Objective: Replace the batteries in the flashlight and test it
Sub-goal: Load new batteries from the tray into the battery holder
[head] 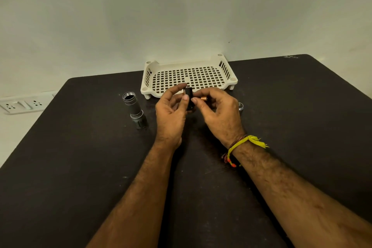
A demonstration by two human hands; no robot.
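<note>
The grey flashlight body (pixel 134 109) stands on its head end on the dark table (pixel 80 167), left of my hands, with its threaded end open upward. My left hand (pixel 171 115) grips a small black battery holder (pixel 189 99) between thumb and fingers above the table. My right hand (pixel 219 112) pinches a copper-topped battery (pixel 203 98) right beside the holder. The flashlight's tail cap (pixel 241 106) lies on the table just right of my right hand, partly hidden by it.
A cream perforated plastic tray (pixel 189 76) sits at the table's far edge, just behind my hands, against a pale wall. A white socket strip (pixel 24 104) is mounted low on the wall at the far left.
</note>
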